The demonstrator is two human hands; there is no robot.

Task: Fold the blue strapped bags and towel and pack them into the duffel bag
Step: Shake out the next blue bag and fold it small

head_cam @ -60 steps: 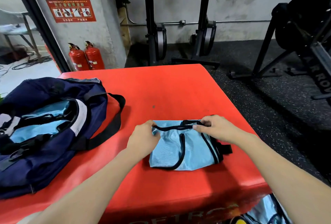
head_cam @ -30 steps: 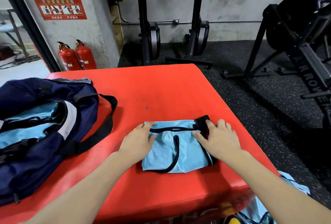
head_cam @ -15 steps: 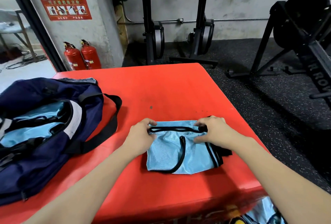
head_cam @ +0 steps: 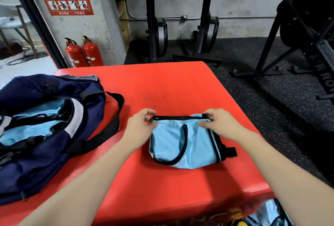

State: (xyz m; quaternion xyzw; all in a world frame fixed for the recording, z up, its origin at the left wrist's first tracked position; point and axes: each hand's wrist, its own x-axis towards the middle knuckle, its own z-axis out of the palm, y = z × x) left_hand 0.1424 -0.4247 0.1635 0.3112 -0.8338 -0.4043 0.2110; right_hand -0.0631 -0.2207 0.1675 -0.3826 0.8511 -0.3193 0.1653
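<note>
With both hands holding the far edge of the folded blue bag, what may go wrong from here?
1. The left hand and right hand pinch only the far edge of the light blue bag; lifting may let the fold fall open.
2. Its black strap end sticks out and may snag.
3. The duffel bag already holds blue items, so its opening may be tight.

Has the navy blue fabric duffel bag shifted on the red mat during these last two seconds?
No. The navy blue fabric duffel bag sits at the same left edge of the red mat; only the camera moved.
</note>
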